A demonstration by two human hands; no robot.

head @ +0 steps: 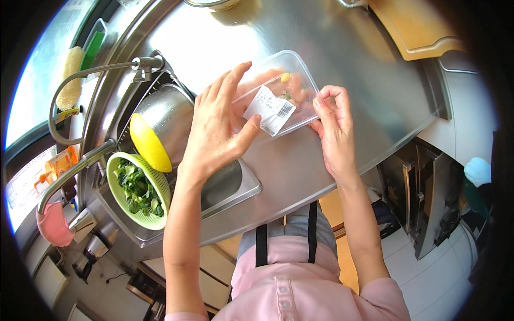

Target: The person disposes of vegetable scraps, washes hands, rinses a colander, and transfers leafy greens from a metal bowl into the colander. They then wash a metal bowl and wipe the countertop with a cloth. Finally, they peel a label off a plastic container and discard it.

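My right hand (337, 128) pinches the near right corner of a clear plastic food container (307, 86) between thumb and fingers. Inside the container are pale pink pieces of what looks like meat (297, 90), with small yellow and green bits. A white label (273, 110) with a barcode and writing sits on top, one corner raised. My left hand (221, 124) is spread over the container's left end and hides it. Its fingers are apart, and the thumb tip is at the label's left edge. The container is tilted above the steel counter (297, 160).
To the left, a green colander (164, 188) of leafy greens stands at the sink (225, 184), beside a yellow bowl-like piece (148, 142) and a large steel pot (168, 114). A bent faucet (72, 168) reaches over that side. A wooden cutting board (413, 30) lies far right.
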